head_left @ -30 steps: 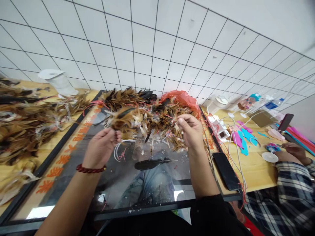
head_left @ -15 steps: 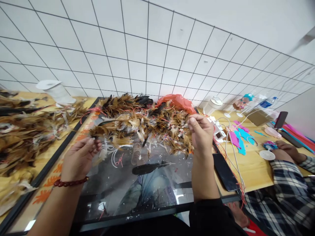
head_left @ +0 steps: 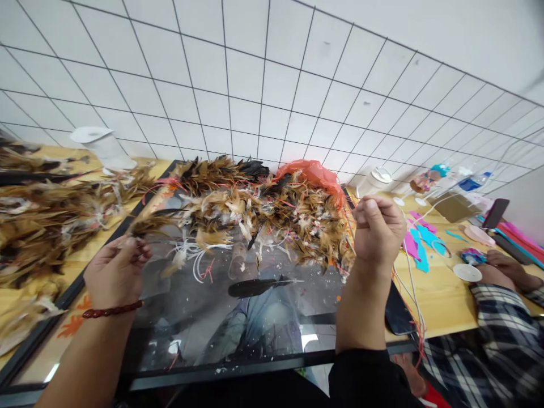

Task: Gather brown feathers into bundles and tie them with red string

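Left hand (head_left: 114,272): thumb and fingers pinched narrow on a small bunch of brown and black feathers (head_left: 153,223). Grip is at the bunch's near end; the tips fan out past the fingertips, away from the wearer and to the right, over the left part of the dark glass tabletop (head_left: 182,334). Dark red bead bracelet (head_left: 113,311) on that wrist.

Right hand (head_left: 378,229): raised, well apart from the left, fingers curled in with the thumb close to the index. Can't tell if the tips meet or pinch something thin.

Between and beyond the hands: long pile of brown feathers with white fluff and pink ties (head_left: 255,209), translucent red plastic bag (head_left: 312,171) against its far right side. Loops of white cord (head_left: 197,265) at its near left edge. Single long black feather (head_left: 250,288) flat on the glass, nearer the wearer.

Left: larger brown feather heap (head_left: 46,221) on pale wood, white spool (head_left: 106,150) behind. Right: black phone (head_left: 400,313), partly hidden by the right forearm; blue felt-like scraps (head_left: 420,255); another person's hand (head_left: 508,269) farther right.
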Demonstrator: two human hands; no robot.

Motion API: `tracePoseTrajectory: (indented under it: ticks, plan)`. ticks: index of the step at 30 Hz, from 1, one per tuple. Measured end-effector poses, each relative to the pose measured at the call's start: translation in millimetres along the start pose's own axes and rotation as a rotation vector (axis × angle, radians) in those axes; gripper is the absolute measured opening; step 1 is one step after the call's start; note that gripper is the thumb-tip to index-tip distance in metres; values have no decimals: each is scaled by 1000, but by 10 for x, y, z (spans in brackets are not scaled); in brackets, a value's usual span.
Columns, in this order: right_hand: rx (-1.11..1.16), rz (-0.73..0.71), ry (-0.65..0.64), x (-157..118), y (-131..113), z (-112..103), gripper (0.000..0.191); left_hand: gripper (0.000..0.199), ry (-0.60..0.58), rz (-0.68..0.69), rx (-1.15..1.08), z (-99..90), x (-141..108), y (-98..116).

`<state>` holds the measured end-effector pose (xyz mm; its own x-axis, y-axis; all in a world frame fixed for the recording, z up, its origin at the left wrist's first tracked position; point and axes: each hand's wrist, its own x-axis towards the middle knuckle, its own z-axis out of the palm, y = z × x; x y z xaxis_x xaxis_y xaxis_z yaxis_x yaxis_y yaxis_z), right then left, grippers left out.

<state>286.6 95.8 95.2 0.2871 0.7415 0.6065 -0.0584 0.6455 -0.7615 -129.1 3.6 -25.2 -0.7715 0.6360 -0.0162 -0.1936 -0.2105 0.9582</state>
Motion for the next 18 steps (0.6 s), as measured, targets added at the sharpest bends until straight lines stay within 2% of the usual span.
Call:
tracePoseTrajectory:
  ticks: [3,5,7,8,11,13,15,18]
  plan:
    - [-21,-35,27,34,-49,-57,13,18,119,12,-92,60,-94,47]
    - [-8,-36,37,37,-68,-58,11,13,106,54,-103,163,-195,99]
    - [23,-20,23,2,-62,-2,9,10,3,48,-144,342,-327,154]
    - [30,-3,-4,-32,-51,49,9,16,-23,10,-202,458,-398,180]
    - [-38,75,-171,-186,-20,248,12,29,-220,-172,-330,850,-592,232]
    - [-106,107,-282,-291,-28,357,13,30,-315,-286,-305,1065,-690,227]
    - [-132,84,-313,-352,-62,399,11,30,-386,-356,-240,1190,-772,175]
    - [-118,0,-244,-335,-124,333,8,31,-516,-443,-143,1260,-911,19]
